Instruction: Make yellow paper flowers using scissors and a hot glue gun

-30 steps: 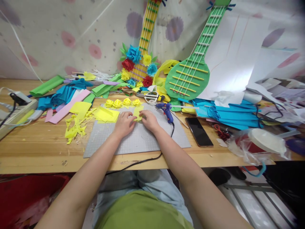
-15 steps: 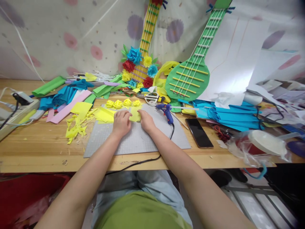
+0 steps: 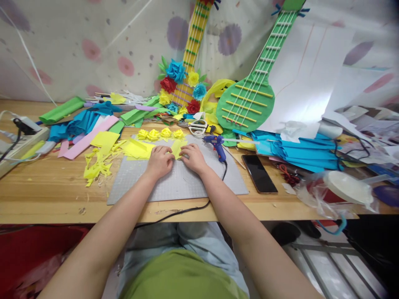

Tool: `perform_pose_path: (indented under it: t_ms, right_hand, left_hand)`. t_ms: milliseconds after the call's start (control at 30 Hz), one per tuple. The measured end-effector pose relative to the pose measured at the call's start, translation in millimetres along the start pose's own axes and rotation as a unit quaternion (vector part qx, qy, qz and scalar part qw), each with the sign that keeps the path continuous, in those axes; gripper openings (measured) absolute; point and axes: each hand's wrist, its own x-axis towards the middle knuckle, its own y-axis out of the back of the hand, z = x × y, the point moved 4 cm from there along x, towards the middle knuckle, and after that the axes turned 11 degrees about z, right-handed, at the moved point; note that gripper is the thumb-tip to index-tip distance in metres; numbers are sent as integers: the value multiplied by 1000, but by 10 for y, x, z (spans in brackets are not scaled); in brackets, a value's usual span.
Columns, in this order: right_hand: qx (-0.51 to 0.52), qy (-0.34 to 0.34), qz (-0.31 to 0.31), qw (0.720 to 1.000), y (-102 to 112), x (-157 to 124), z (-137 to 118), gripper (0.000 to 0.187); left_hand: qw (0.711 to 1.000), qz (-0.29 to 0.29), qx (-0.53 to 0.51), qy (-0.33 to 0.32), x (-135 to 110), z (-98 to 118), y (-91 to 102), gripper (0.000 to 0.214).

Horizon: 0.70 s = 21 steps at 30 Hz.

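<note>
Head view, left of centre: yellow scraps point(image 3: 96, 167) lay beside the mat point(image 3: 183, 186), perhaps kept off it so they would not tangle with the work. Further right, a yellow stack point(image 3: 137, 148) sat at the mat's upper left corner, likely for easy reach. Four roses point(image 3: 153, 135) lined its upper edge, probably to spare them from being crushed. At the centre, the left hand point(image 3: 160, 161) was back up, forearm slanting from the lower left, fingers curled at the left edge of the sheet point(image 3: 176, 148). That sheet lay between both hands, seemingly steadied from two sides. The right hand point(image 3: 193, 158) mirrored the pose from the lower right, fingers bent at the opposite edge; I could not tell whether either hand pinched the paper. Just right of it rested the glue gun point(image 3: 217, 146), presumably handy there.
</note>
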Motion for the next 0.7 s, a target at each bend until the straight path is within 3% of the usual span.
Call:
perform_pose_path:
  t_ms: [300, 467, 700]
  right_hand:
    - [56, -64, -21, 996, -66, 31, 98, 7]
    - [93, -86, -43, 991, -18, 42, 142, 5]
    - [23, -126, -34, 991, -114, 70, 153, 12]
  left_hand:
    - [1000, -3, -2, 18, -5, -21, -14, 17]
    - [1000, -11, 4, -12, -22, -12, 9, 19]
    - [999, -21, 13, -45, -43, 27, 28, 25]
